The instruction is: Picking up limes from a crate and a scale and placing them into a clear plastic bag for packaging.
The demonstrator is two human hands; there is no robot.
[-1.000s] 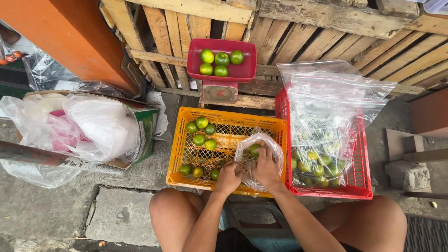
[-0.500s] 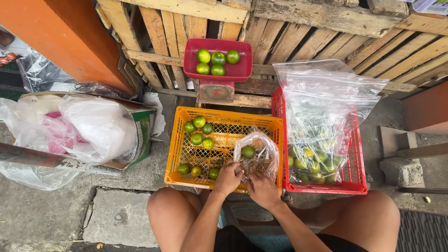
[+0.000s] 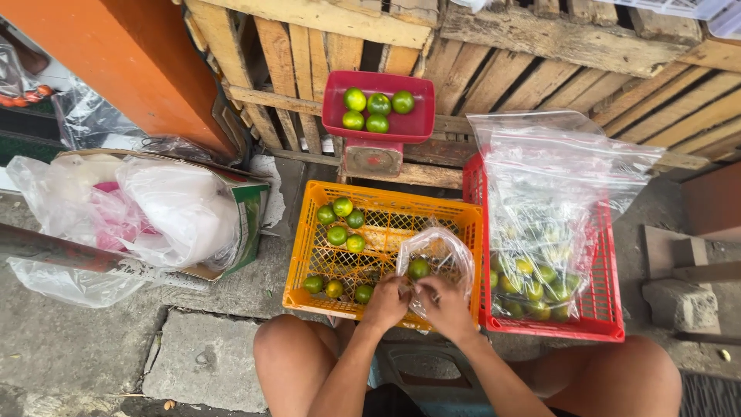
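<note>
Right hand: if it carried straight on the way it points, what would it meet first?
The right hand points up and slightly left in the head view, pinching the clear plastic bag. It would first press into that bag and the green fruit inside, then probably the orange crate; depth is unclear.

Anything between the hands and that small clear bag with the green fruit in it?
Nothing visible. The left hand and right hand both grip the lower edge of the small clear bag over the orange crate, with one green fruit showing inside.
</note>
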